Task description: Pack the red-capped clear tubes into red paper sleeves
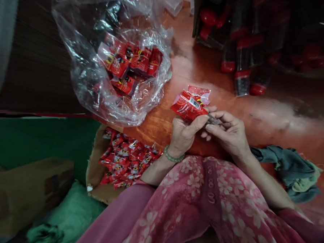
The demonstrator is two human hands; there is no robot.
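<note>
My left hand (185, 132) is closed on a red printed packet (188, 106) with a white barcode label, its thumb pressing near the packet's right end. From that end a small clear piece with dark contents (213, 119) sticks out. My right hand (230, 130) pinches this piece between thumb and fingers; whether it sits inside the packet I cannot tell. Just behind the held packet shows another red printed piece (201, 94). Part of the left fingers is hidden under the packet.
A clear plastic bag (149, 110) with bundled red packets lies at upper left. Below it, a cardboard box (93, 161) holds many small red packets. Red-capped clear containers (242, 80) with dark contents lie at upper right. A crumpled grey-green cloth (292, 166) rests at right.
</note>
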